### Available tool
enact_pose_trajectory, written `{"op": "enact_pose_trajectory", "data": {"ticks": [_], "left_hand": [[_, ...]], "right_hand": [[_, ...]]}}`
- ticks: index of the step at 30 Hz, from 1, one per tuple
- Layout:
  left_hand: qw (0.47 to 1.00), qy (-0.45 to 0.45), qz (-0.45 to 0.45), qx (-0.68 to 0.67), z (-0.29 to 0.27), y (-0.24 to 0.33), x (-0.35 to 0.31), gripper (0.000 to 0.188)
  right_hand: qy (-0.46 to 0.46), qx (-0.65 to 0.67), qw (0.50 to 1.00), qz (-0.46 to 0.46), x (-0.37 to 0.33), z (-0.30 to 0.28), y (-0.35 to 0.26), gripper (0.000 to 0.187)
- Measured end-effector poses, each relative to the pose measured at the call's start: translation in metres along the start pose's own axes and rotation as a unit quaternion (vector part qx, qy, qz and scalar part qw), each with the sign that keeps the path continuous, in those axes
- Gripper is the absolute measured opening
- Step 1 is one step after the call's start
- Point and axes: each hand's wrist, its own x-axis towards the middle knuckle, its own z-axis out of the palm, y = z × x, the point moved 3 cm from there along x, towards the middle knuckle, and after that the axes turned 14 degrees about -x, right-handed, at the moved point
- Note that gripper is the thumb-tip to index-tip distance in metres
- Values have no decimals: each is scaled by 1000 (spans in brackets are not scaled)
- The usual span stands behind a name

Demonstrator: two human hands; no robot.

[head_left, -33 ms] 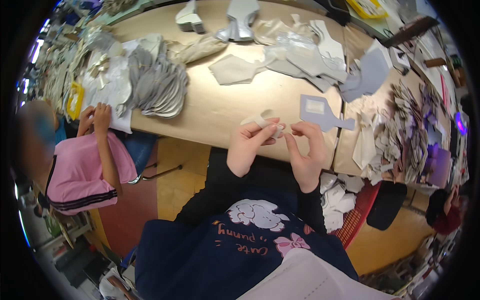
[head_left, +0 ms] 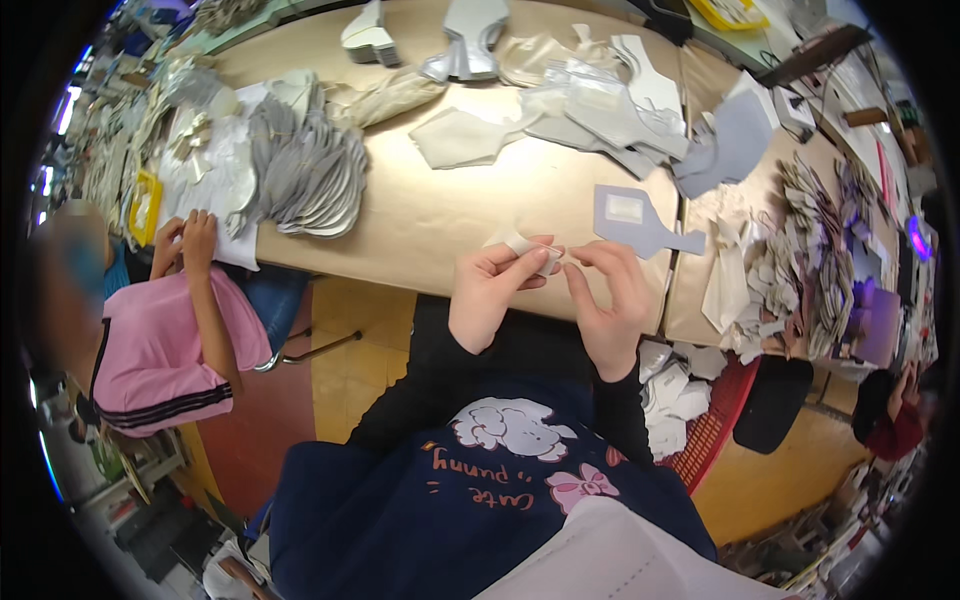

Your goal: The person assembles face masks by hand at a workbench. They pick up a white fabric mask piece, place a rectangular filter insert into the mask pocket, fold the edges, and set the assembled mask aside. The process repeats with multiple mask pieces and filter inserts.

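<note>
My left hand point(head_left: 490, 292) is closed, its thumb and fingers pinching a small cream-coloured piece of material point(head_left: 511, 241) just above the table's near edge. Part of that piece is hidden behind the fingers. My right hand point(head_left: 608, 300) is beside it, fingers curled, with thumb and forefinger tips brought close together near the piece's edge. Whatever lies between those tips is too small to make out. On the table just beyond my right hand lies a flat grey paddle-shaped piece point(head_left: 638, 222) with a pale rectangle on it.
Grey and cream cut pieces point(head_left: 610, 110) lie across the table's far side. A bundle of grey pieces point(head_left: 312, 170) sits at left, near a co-worker in a pink top point(head_left: 175, 340). Scraps point(head_left: 775, 285) cover the right side. A red basket point(head_left: 715, 415) with white pieces stands below.
The whole view has shifted slightly, so things appear a little farther left. The cream piece's free end shows less above my left fingers. My hands keep nearly the same pose.
</note>
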Motion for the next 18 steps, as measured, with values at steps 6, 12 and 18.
{"op": "enact_pose_trajectory", "data": {"ticks": [6,12,18], "left_hand": [[999,-2,-34,19,1,-2,3,34],[995,-5,44,91,-1,-4,-1,38],[959,-11,59,277,-4,-1,-3,42]], "right_hand": [[16,-92,991,-94,6,2,7,18],[-7,-162,974,-161,2,3,8,18],[-32,-183,964,-190,0,9,12,19]]}}
